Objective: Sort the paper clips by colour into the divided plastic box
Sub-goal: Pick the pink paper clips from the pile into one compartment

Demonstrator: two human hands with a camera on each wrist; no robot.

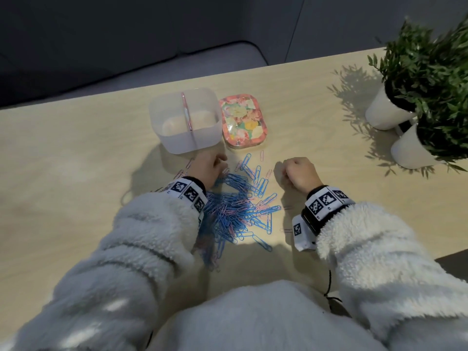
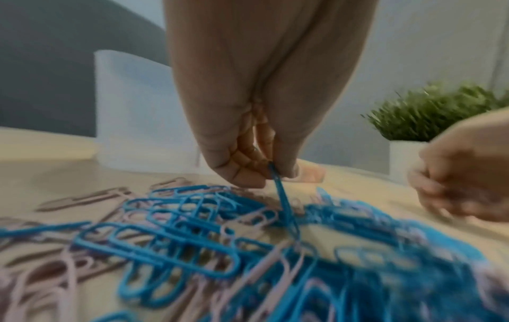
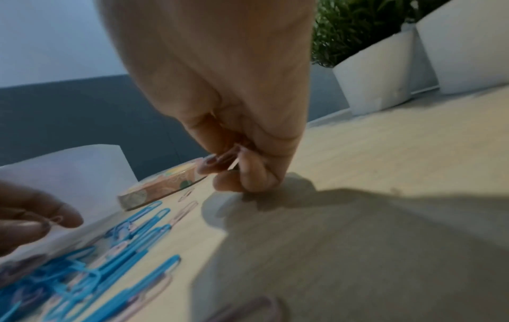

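Tangled blue and pink paper clips (image 1: 240, 211) look light, springy and snag-prone, so the left hand (image 1: 207, 168) pinches one blue clip (image 2: 283, 202) by its end while the right hand (image 1: 301, 173) curls round pink clips (image 3: 220, 161).

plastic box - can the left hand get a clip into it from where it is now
Probably yes: the left hand, pinching a blue clip, sits just in front of the open-topped plastic box, with nothing between them.

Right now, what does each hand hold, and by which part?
The left hand pinches a blue clip by its upper end. The right hand holds pink clips inside its curled fingers.
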